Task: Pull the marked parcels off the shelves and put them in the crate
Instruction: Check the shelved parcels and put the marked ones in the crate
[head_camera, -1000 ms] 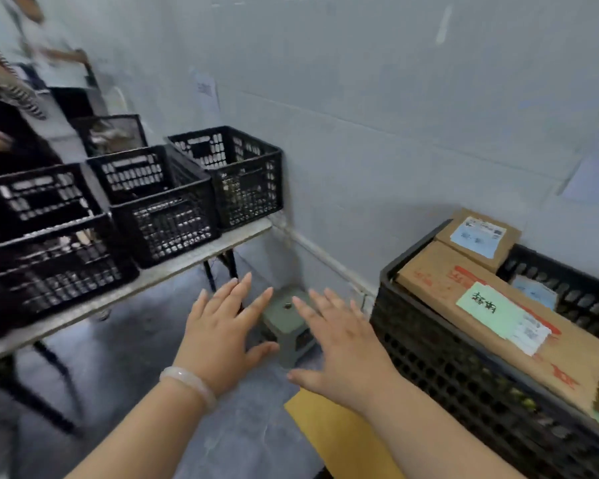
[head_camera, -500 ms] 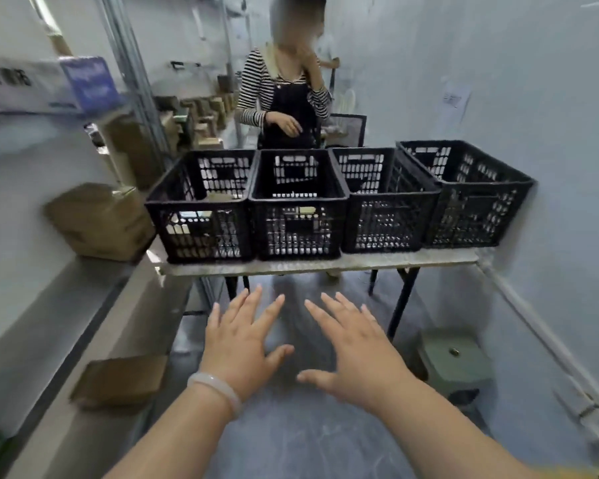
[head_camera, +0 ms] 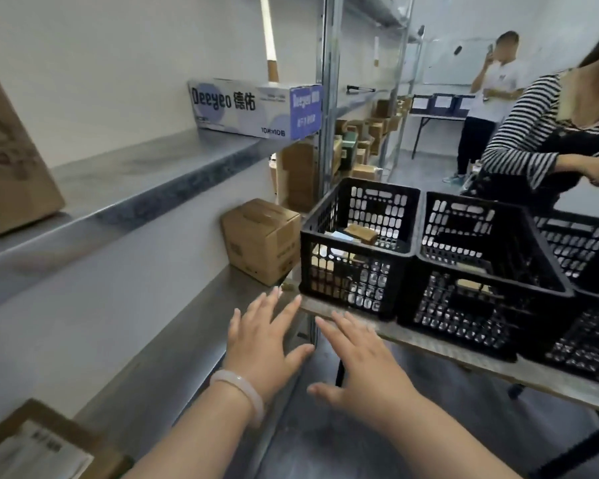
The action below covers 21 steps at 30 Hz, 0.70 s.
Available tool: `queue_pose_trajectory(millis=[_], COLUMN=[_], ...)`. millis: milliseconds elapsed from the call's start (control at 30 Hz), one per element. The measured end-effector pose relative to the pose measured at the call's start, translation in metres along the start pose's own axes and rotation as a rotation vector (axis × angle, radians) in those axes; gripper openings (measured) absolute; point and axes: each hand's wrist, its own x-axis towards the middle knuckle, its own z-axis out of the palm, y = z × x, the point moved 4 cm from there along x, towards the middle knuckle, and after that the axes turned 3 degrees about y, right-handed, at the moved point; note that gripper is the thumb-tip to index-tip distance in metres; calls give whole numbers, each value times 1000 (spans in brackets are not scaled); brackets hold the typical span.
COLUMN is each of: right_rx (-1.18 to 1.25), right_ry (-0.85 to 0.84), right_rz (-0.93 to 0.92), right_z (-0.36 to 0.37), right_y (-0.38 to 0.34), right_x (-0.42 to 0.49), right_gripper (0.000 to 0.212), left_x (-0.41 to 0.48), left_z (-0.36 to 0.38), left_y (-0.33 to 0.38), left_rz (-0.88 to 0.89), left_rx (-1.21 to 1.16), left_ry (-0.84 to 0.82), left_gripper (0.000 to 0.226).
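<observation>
The left hand [head_camera: 263, 344] and right hand [head_camera: 363, 371] are spread flat, palms down, holding nothing. A cardboard parcel [head_camera: 261, 240] stands on the shelf [head_camera: 180, 354], just beside the crate [head_camera: 357, 250] on the table [head_camera: 429, 344]. The crate appears to hold small boxes.

The view swings left: the loaded crate drops out of sight, the metal shelves [head_camera: 146, 191] now fill the left side, and the black crates [head_camera: 464, 305] sit to the right. The left hand [head_camera: 261, 344] now seems to hover over the lower shelf [head_camera: 187, 347] edge.

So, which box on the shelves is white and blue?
The Deeyeo box on the upper shelf; the cardboard boxes near it are brown.
</observation>
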Motion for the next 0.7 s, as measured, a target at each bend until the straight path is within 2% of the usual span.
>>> queue_pose_trajectory(millis=[300, 467, 567, 700], right_rx=[28, 55, 46, 190], right_ry=[17, 30, 15, 14], right_rz=[-136, -199, -249, -210], right_z=[10, 3, -2, -10], right_y=[-2, 17, 36, 65], right_x=[150, 235, 281, 342], right_gripper=[92, 86, 84, 84], left_x=[68, 127, 160, 201], left_z=[0, -1, 11, 28], left_y=[-61, -84, -83, -81], left_rz=[-192, -295, -361, -478], left_rx=[70, 159, 150, 138], left_ry=[3, 59, 37, -13], left_gripper=[76, 78, 78, 77])
